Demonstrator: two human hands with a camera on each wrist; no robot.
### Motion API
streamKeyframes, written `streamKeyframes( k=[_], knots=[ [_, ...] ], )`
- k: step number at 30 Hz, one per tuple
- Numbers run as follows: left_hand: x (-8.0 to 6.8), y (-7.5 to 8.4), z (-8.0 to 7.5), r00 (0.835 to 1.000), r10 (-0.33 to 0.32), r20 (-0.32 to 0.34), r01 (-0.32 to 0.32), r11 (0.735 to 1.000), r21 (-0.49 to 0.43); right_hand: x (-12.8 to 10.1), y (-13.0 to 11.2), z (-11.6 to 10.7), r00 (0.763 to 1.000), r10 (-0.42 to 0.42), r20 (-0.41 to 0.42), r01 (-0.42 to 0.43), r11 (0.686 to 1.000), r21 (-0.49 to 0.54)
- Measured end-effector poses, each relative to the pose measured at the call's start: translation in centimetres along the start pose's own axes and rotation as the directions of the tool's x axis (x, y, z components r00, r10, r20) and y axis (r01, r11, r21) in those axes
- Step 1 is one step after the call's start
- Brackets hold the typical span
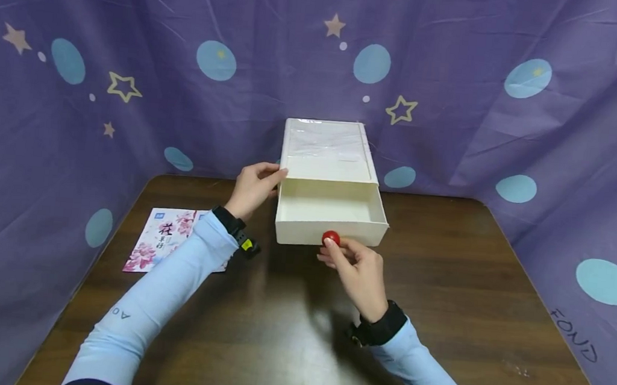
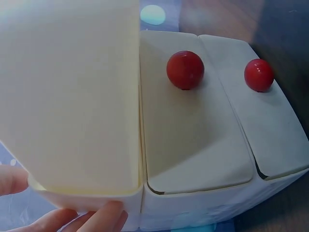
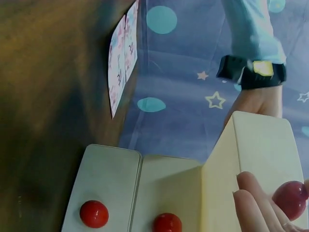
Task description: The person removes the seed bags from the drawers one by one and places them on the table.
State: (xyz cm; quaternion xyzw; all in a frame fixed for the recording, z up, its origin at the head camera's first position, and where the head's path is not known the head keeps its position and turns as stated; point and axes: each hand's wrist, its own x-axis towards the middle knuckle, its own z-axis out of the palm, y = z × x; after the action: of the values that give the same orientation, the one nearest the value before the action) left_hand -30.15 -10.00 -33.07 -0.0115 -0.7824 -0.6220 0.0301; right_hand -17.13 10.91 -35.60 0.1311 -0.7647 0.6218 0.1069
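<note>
A small white drawer cabinet (image 1: 329, 170) stands at the back of the table with its top drawer (image 1: 329, 233) pulled out; the part of its inside that shows is bare. My right hand (image 1: 359, 275) pinches the round red knob (image 1: 331, 238) on that drawer's front between thumb and fingers. At the cabinet's upper left edge, my left hand (image 1: 254, 188) grips the corner, thumb by the top and fingers against the side wall. Below the open drawer, the wrist views show two closed drawers, a middle drawer (image 2: 193, 135) and a bottom drawer (image 2: 273, 130), each with a red knob.
Booklets with pink flowers (image 1: 166, 236) lie on the left of the brown wooden table (image 1: 274, 347), partly under the left forearm. A purple patterned curtain (image 1: 455, 125) hangs close behind the cabinet and along both sides. Clear film (image 1: 326, 139) covers part of the cabinet's top.
</note>
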Motion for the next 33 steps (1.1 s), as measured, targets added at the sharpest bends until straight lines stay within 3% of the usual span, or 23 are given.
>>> streamKeyframes(
  k=[6, 12, 19, 28, 33],
  knots=[
    [0.1, 0.0, -0.1, 0.999, -0.035, 0.030, 0.036, 0.999, -0.035, 3.3, 1.4, 0.6, 0.999, 0.033, 0.011, -0.034, 0.996, 0.076],
    [0.0, 0.2, -0.2, 0.999, -0.043, 0.032, 0.045, 0.997, -0.069, 6.3, 4.7, 0.8, 0.998, 0.059, 0.008, -0.060, 0.997, 0.038],
    [-0.1, 0.5, -0.2, 0.998, -0.047, 0.029, 0.050, 0.995, -0.089, 7.8, 5.3, 1.1, 0.997, 0.082, 0.003, -0.082, 0.996, 0.030],
    [-0.3, 0.6, -0.1, 1.000, -0.002, 0.022, 0.003, 0.999, -0.049, 8.6, 4.9, 0.7, 0.983, 0.172, 0.067, -0.178, 0.978, 0.108],
    [-0.6, 0.0, 0.0, 0.994, 0.109, 0.017, -0.110, 0.991, 0.075, 8.7, 5.2, 0.7, 0.980, 0.185, 0.069, -0.189, 0.980, 0.062]
  ],
)
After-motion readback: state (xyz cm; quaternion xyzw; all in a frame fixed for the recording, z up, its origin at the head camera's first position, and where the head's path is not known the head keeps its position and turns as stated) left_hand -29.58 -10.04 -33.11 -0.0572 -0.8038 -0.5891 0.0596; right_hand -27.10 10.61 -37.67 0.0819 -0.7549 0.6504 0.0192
